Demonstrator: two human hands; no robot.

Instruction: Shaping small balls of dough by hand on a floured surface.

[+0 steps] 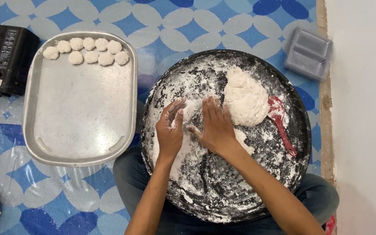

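Two floured hands over a round black pan, lower centre of the frame.

The left hand (169, 130) and right hand (216, 126) lie flat, fingers straight and pressed together, on the floury black pan (299, 130). A dough lump (245, 99) sits right of them, beside a red spoon (280, 122). A metal tray (81, 113) with small dough balls (90, 50) lies upper left.

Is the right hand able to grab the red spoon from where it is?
Probably yes. The right hand lies flat in the floury black pan, and the red spoon sits in the same pan. Only the big dough lump lies between them, easy to reach around.
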